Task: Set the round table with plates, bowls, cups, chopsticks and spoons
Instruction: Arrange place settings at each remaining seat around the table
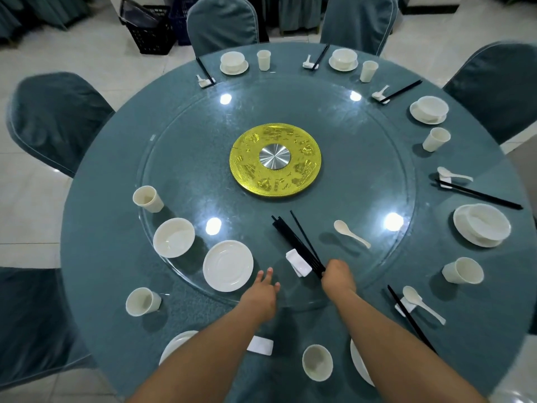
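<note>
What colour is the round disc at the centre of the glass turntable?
Gold with embossed patterns, around a plain silver metal hub; the disc shows clearly in the head view.

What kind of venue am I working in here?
Probably a restaurant banquet room: a big round table with a glass turntable, fabric-covered chairs all round, and matching place settings.

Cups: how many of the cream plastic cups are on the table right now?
7 cream cups: two at the far edge, two on the right, one on the glass turntable at left, one near left, one at the near edge. Others may be hidden.
</note>
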`<move>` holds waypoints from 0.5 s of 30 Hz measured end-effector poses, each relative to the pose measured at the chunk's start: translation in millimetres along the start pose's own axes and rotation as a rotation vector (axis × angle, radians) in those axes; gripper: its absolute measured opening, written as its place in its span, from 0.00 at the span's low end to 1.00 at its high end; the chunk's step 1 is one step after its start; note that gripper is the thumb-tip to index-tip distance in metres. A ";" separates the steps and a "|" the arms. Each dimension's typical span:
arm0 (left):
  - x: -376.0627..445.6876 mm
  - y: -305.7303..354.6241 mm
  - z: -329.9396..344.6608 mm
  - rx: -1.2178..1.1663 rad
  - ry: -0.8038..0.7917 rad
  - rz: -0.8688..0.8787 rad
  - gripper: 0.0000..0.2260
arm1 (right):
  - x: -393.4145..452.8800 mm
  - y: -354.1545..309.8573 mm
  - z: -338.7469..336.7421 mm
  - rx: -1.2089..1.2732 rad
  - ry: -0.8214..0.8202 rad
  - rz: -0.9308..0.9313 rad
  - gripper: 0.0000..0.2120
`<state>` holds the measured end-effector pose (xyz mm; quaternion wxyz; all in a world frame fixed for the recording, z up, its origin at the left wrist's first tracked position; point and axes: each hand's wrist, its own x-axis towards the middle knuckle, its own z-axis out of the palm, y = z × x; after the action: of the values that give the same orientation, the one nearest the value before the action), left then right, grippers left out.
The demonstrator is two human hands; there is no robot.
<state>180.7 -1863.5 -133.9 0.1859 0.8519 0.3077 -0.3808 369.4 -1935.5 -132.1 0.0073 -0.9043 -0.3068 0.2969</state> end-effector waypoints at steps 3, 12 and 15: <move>0.5 1.8 1.1 -0.003 -0.006 -0.004 0.33 | -0.2 0.6 1.6 -0.003 -0.009 0.003 0.09; -4.7 -2.8 -2.3 -0.030 -0.050 -0.019 0.31 | -8.7 3.7 -18.1 -0.058 0.003 -0.075 0.08; -17.0 3.5 -17.3 -0.173 0.097 -0.051 0.22 | -14.3 8.6 -55.5 -0.165 0.084 -0.187 0.10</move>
<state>183.4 -1863.0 -109.6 0.2341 0.8420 0.3695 -0.3158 395.2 -1941.1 -80.4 -0.0267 -0.8809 -0.4127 0.2303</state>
